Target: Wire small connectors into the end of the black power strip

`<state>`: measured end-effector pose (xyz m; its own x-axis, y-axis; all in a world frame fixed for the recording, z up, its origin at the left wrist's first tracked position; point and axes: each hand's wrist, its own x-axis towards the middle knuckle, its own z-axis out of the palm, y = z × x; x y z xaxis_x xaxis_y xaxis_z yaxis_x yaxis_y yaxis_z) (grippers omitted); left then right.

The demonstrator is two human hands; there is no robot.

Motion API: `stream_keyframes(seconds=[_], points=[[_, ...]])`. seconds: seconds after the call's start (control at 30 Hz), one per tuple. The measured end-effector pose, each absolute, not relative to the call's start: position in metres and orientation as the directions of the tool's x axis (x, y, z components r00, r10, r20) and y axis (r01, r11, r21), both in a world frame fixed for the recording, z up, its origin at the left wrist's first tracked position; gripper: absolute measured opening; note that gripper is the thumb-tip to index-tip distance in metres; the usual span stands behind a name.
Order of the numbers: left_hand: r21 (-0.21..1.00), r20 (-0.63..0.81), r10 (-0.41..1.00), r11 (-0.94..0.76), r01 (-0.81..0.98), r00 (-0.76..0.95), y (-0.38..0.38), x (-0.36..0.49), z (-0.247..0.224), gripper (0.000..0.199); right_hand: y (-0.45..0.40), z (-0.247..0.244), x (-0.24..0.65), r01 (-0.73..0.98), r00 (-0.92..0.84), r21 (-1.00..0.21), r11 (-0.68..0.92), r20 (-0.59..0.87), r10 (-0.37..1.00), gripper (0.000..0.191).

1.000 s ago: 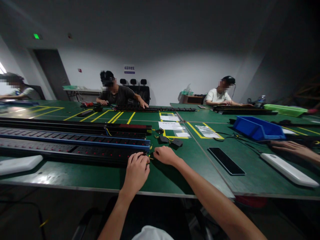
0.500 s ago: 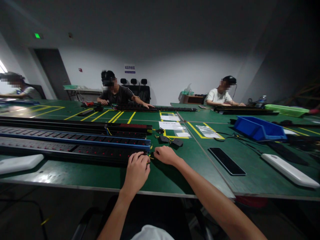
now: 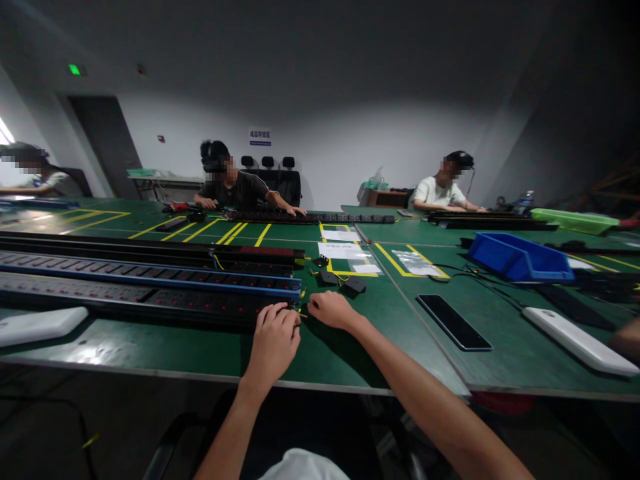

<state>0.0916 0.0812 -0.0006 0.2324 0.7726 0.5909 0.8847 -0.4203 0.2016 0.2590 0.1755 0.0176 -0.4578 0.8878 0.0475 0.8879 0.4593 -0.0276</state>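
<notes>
Several long black power strips (image 3: 200,305) with rows of sockets and red marks lie side by side on the left. My left hand (image 3: 277,337) has its fingers curled over the right end of the nearest strip. Just right of that end, my right hand (image 3: 333,311) is closed, its fingertips turned toward the strip. What it pinches is hidden. Short yellow wires (image 3: 303,310) stick out between the two hands. Beyond my right hand lie small black end pieces, one of them a black cap (image 3: 353,285) at the right.
A dark phone (image 3: 454,323), a white power bank (image 3: 580,341) and a blue bin (image 3: 520,257) are on the right. Another white device (image 3: 43,327) lies at the left front. Co-workers sit across the green table (image 3: 370,360). Part of another person's hand (image 3: 627,341) shows at the right edge.
My hands have hardly moved. A blurred hand has come in at the right edge. The far strip under a co-worker's hand has turned, showing its sockets.
</notes>
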Motion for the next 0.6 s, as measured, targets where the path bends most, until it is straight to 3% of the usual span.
stream_keyframes(seconds=[0.6], points=[[0.196, 0.567, 0.787, -0.413, 0.889, 0.241, 0.0805, 0.0906, -0.0001, 0.012, 0.1784, 0.0128, 0.2607, 0.874, -0.482, -0.020, 0.485, 0.083, 0.872, 0.036]])
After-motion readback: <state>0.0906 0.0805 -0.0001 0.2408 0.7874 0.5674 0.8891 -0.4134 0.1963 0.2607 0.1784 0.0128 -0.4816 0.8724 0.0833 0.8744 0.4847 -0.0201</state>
